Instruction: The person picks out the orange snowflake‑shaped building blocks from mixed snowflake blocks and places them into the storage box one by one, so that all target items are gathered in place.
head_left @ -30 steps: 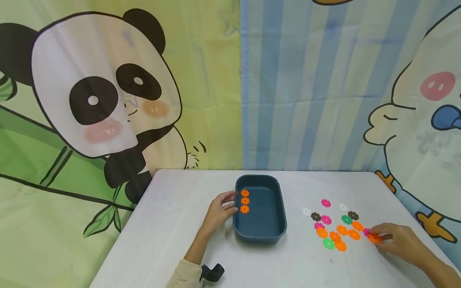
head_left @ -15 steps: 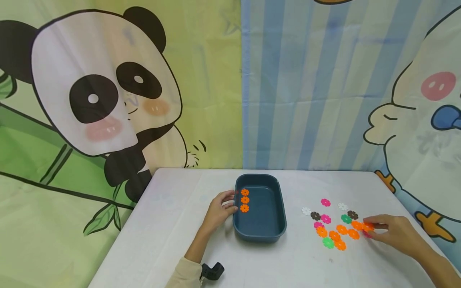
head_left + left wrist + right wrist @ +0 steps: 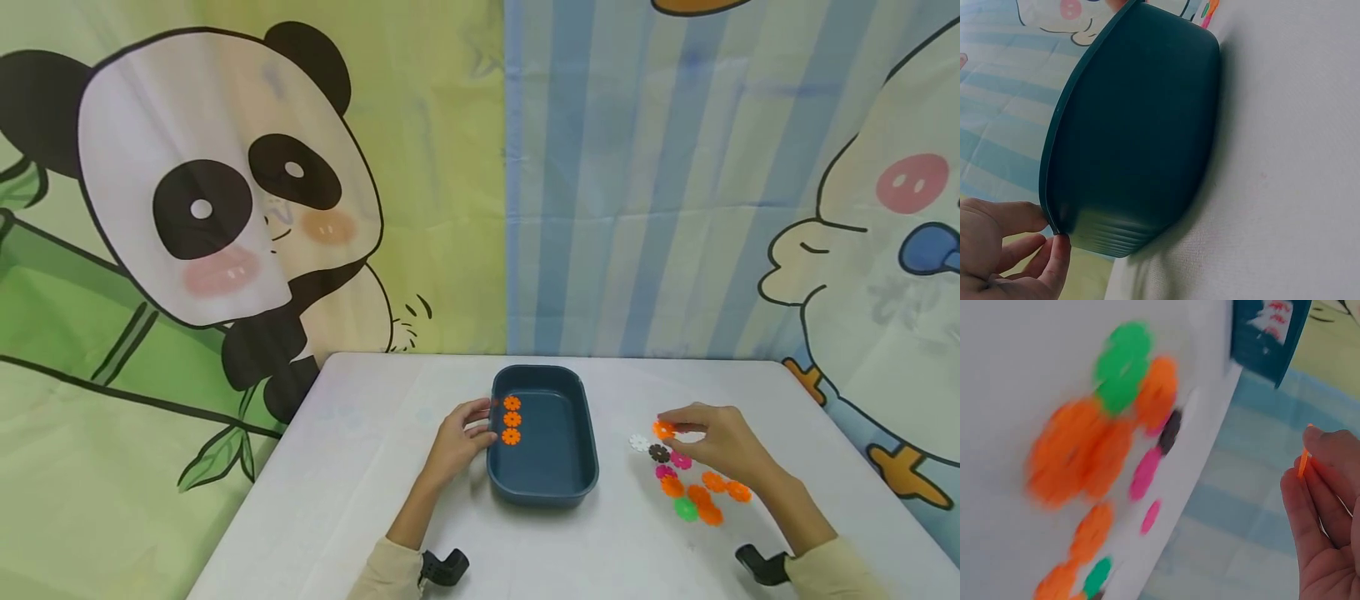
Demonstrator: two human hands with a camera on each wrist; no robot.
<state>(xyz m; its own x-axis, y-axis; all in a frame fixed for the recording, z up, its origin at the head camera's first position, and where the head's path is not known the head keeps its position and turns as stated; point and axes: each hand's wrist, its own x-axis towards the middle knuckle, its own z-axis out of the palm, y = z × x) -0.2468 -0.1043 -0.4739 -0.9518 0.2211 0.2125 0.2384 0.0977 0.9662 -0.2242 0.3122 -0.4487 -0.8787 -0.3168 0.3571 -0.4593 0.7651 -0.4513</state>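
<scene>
A dark blue plastic basin (image 3: pixel 561 454) stands on the white table. Three orange flower-shaped discs (image 3: pixel 512 419) lie in a column along the basin's left side. My left hand (image 3: pixel 452 443) pinches that left rim, thumb and fingers meeting at the edge of the basin (image 3: pixel 1135 125) in the left wrist view. Raised over the loose pieces, my right hand (image 3: pixel 723 440) pinches one orange flower-shaped disc (image 3: pixel 663 429) between thumb and fingertips. The right wrist view shows this orange disc (image 3: pixel 1303 461) edge-on.
Loose flower discs are scattered right of the basin: several orange discs (image 3: pixel 714 482), a light green disc (image 3: pixel 686 509), pink discs (image 3: pixel 681 460), a white disc (image 3: pixel 639 442) and a dark brown disc (image 3: pixel 659 453). My right hand covers part of the scatter. A cartoon-printed curtain (image 3: pixel 442 167) hangs behind the table.
My right hand has taken an orange disc from the right edge of the scatter and carried it leftward, toward the basin. The left hand keeps its place on the basin's rim.
</scene>
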